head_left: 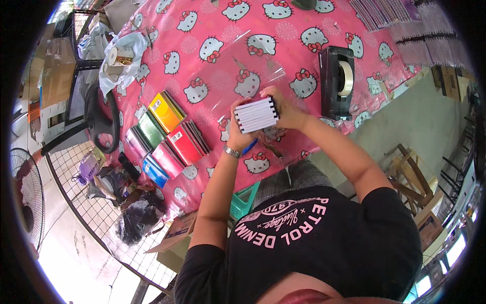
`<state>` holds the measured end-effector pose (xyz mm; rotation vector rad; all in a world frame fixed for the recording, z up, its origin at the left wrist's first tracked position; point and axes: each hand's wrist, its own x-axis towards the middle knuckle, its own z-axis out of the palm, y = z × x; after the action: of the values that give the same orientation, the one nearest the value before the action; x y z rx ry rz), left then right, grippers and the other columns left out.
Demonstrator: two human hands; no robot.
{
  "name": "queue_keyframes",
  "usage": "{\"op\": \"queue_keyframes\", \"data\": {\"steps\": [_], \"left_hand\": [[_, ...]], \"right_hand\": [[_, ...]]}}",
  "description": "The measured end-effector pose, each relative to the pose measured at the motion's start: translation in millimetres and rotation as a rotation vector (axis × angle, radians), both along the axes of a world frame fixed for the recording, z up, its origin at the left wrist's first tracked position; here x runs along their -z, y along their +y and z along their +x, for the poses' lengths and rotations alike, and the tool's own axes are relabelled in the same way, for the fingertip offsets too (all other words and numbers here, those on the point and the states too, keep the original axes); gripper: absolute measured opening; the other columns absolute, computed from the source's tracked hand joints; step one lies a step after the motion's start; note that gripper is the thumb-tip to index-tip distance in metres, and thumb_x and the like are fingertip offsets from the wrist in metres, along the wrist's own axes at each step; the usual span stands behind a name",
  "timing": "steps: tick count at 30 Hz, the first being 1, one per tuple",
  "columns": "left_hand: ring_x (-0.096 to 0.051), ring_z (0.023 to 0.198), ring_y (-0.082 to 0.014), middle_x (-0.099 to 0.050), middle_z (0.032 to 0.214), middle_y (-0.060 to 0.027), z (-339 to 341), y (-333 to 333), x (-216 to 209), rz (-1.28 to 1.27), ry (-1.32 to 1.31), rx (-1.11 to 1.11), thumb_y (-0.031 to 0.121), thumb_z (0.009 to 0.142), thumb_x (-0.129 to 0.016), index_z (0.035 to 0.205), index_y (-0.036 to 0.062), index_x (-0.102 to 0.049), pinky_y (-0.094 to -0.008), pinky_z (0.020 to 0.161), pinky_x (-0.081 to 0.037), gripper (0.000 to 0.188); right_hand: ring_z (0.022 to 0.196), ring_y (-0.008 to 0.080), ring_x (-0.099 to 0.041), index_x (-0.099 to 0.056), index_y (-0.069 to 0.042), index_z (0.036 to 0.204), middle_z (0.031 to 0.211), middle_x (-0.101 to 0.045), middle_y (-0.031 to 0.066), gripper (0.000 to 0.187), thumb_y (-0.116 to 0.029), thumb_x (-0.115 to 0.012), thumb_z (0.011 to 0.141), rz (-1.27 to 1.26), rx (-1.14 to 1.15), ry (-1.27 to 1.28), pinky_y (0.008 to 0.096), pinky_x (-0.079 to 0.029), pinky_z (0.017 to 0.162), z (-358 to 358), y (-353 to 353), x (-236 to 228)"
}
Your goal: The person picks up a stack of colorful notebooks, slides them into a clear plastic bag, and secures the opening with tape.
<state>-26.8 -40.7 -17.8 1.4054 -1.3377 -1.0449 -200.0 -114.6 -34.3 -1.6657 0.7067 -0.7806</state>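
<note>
Both of my hands grip a stack of small spiral notebooks, white page edges facing up and dark coils at the ends. My left hand, with a watch at the wrist, closes round the left side. My right hand wraps the right end. Beyond them a clear plastic sheet or bag lies on the table. To the left sit piles of small spiral notebooks: yellow, green, red, pink, blue and a purplish one. A blue object shows partly below my left hand.
A black tape dispenser stands right of my hands on the pink patterned tablecloth. Bundled notebooks lie far right. At left are a white plastic bag, a purple bottle, a black bag and a fan.
</note>
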Motion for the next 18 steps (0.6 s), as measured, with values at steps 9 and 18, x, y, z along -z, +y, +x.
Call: {"op": "queue_keyframes", "data": {"steps": [9,18], "left_hand": [[-0.056,0.104,-0.0174,-0.056,0.115,-0.0079,23,1,2,0.206,-0.011,0.155,0.006,0.062,-0.078,0.121,0.005,-0.044,-0.0327,0.088,-0.047,0.069],[-0.059,0.097,-0.0162,-0.064,0.104,-0.0085,86,-70,-47,0.564,0.144,0.057,0.018,0.079,-0.071,0.114,-0.0034,-0.058,-0.0292,0.084,-0.047,0.043]], "right_hand": [[0.102,0.0329,-0.051,-0.047,-0.004,0.12,0.111,-0.05,0.0113,0.071,-0.027,-0.079,0.061,-0.619,-0.14,0.497,0.0432,-0.04,0.091,-1,-5,-115],[0.096,0.0198,-0.059,-0.055,0.003,0.117,0.107,-0.061,0.0127,0.064,-0.035,-0.077,0.07,0.701,0.225,0.105,0.0312,-0.045,0.084,6,-38,-44]]}}
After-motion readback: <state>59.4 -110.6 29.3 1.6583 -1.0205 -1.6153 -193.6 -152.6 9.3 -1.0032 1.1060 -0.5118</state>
